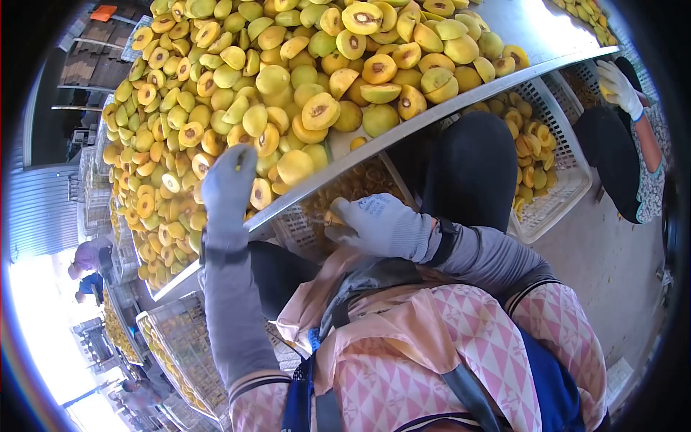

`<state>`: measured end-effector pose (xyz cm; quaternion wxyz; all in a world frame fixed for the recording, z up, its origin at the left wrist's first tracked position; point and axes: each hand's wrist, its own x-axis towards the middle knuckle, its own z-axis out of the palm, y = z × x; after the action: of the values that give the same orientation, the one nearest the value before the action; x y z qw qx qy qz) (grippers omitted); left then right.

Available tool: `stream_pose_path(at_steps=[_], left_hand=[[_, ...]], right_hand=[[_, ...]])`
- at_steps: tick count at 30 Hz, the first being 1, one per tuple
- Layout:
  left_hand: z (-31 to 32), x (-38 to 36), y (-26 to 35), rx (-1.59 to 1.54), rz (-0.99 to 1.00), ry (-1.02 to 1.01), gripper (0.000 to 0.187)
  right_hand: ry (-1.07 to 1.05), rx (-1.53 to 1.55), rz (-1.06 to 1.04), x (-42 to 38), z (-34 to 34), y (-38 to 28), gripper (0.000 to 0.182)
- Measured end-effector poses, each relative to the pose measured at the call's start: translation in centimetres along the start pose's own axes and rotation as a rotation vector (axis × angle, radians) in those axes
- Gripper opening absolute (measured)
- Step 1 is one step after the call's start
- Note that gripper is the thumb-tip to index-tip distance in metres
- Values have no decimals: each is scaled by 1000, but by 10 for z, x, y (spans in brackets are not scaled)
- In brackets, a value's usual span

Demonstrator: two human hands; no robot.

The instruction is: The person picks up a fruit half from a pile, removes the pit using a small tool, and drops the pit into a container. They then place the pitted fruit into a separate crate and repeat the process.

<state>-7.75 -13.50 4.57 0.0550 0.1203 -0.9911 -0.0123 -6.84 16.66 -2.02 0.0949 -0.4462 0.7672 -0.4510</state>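
Note:
A large heap of halved yellow-green fruit (273,79), some halves showing brown pits, covers a metal-edged table (432,115). My left hand (230,180), in a grey glove, is over the near edge of the heap; its fingers are bent together, and what they hold, if anything, is too small to tell. My right hand (378,225), gloved in grey, is below the table's rim with its fingers curled round a yellow fruit piece (333,218). Beneath it, a crate (294,229) holds more fruit pieces, partly hidden by my hand.
A white crate of yellow fruit pieces (536,229) stands to the right of my knee. Beyond it a co-worker's gloved hand (619,90) holds a piece of fruit. Stacked crates (188,345) stand at the lower left, with other people farther back.

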Motion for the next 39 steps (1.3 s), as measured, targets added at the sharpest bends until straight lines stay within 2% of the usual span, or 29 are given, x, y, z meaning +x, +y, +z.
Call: stream_pose_path(at_steps=[1, 3, 4, 7, 9, 12, 13, 15, 19, 20, 22, 25, 26, 27, 28, 29, 31, 33, 36, 39], left_hand=[[16, 17, -4, 136, 80, -53, 45], [37, 33, -6, 48, 80, -49, 51], [47, 38, -3, -178, 4, 7, 54], [45, 34, 3, -232, 25, -38, 60], [43, 19, 27, -382, -21, 84, 59], [27, 11, 38, -511, 5, 93, 49], [20, 7, 42, -552, 33, 107, 47], [-2, -9, 58, -848, -42, 70, 43], [-35, -50, 96, -1327, -252, -106, 39], [-27, -58, 99, -1385, -194, -72, 33], [-7, -68, 98, -1438, -181, 45, 26], [4, -76, 111, -1092, -20, 251, 19], [5, -78, 113, -1451, -137, 185, 19], [4, -78, 116, -1503, -151, 183, 20], [3, -78, 119, -1556, -166, 182, 20], [0, -78, 122, -1302, -77, 246, 21], [-2, -78, 127, -1026, -4, 313, 24], [-2, -79, 131, -988, -30, 329, 30], [0, -80, 133, -1288, -225, 245, 39], [-2, -81, 136, -1219, -190, 251, 39]], right_hand=[[-1, 7, 18, 1, -2, -1, 36], [-3, 25, 58, 3, -5, -2, 36], [20, 31, 50, 4, -7, -2, 35], [109, 53, 23, 5, -7, -3, 34], [210, 71, -6, 9, -3, -5, 34], [174, 196, 76, 20, -14, -12, 33], [260, 25, -69, 21, -14, -8, 31], [423, -319, -353, 22, -11, 2, 27], [316, 53, -173, 32, -6, -6, 23], [262, 119, -112, 32, -9, -12, 22], [213, 176, -67, 32, -4, -16, 21], [242, 238, -52, 31, 5, -16, 21], [250, 318, -6, 28, 2, -20, 22], [258, 398, 38, 27, -1, -23, 22], [253, 344, 21, 27, 0, -23, 22], [249, 292, 2, 27, 1, -21, 22], [261, 251, -9, 27, 2, -21, 23], [292, 274, 8, 27, 1, -23, 23], [297, 94, -70, 24, 5, -18, 23], [266, 158, 15, 24, 6, -18, 25]])
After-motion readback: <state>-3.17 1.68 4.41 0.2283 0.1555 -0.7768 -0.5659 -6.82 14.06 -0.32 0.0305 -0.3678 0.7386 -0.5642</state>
